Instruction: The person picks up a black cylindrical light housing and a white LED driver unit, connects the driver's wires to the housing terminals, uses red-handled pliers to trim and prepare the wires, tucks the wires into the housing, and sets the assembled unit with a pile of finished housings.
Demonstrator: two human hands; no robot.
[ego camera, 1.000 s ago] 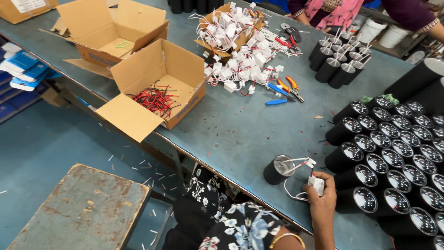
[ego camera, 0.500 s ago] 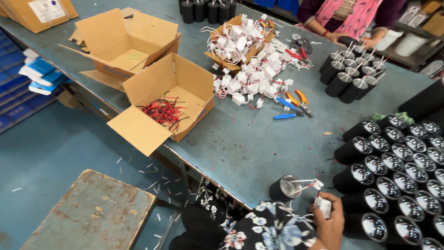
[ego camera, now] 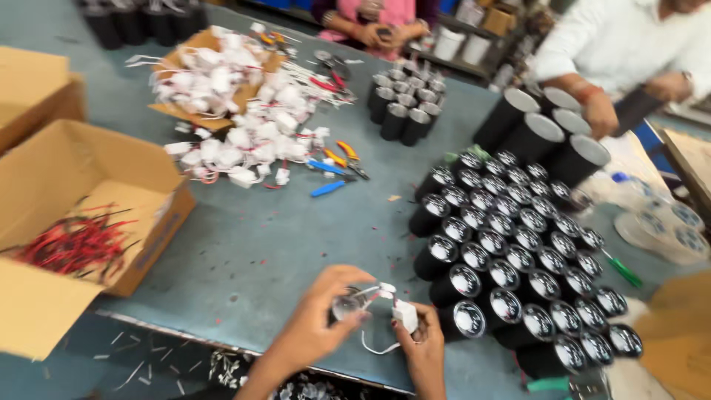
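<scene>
My left hand wraps around a small black cylinder lamp housing near the front edge of the grey-blue table. My right hand pinches a small white connector block whose white wires run to that housing. Both hands meet just left of a dense cluster of black cylinder housings standing with their shiny lens ends up.
An open cardboard box at the left holds red wires. A heap of white connector blocks lies at the back, with pliers and a blue tool beside it. Two other people work at the far side, one handling larger black cylinders.
The camera has swung right and closer to the table. My left hand has come in and now grips the single black housing; my right hand still holds the white connector.
</scene>
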